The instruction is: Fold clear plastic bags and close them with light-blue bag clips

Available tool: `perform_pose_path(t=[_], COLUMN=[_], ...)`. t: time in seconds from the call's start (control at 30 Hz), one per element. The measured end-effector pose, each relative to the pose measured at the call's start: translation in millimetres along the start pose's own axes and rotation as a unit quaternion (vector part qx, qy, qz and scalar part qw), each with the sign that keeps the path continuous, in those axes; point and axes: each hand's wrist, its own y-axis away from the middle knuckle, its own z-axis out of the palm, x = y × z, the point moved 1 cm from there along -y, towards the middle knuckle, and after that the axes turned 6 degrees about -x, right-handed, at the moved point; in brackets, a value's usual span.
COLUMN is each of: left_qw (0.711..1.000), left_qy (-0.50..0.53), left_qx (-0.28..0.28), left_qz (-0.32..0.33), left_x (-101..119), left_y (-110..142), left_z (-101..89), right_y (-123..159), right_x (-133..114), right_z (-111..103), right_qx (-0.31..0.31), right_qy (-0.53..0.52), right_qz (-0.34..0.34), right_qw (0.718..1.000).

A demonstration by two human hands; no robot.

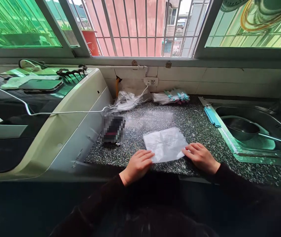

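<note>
A clear, whitish flat plastic bag (pixel 165 143) lies near the front edge of the speckled counter, its surface slightly wrinkled. At its left front corner is my left hand (pixel 138 165), fingers closed over the edge with the thumb hidden. My right hand (pixel 201 157) pinches the opposite edge, near the right front corner. Between them the bag is spread out nearly flat. Left of it, a dark blurred object (pixel 113 129) stands on the counter.
Clear plastic bags (pixel 127 100) and a bundle with light-blue strips (pixel 173 96) lie along the wall. A sink (pixel 241 108) holding a dark bowl (pixel 240 127) is at right. A white cable (pixel 81 112) runs from the wall socket (pixel 151 81) across the washing machine (pixel 73 108).
</note>
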Motion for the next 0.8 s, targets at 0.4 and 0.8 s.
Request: perform_pose_path(t=[0.4, 0.8], left_qw=[0.999, 0.994], left_qy=[-0.023, -0.056], left_qx=[-0.021, 0.083], left_qz=[0.041, 0.048], left_x=[16, 27], left_y=[0, -16], left_z=[10.7, 8.7], right_y=[-18, -40], right_x=[-21, -59], right_z=[-5, -20], right_qx=[-0.02, 0.05], right_qy=[-0.051, -0.124], right_qz=[0.01, 0.011], right_qw=[0.998, 0.991])
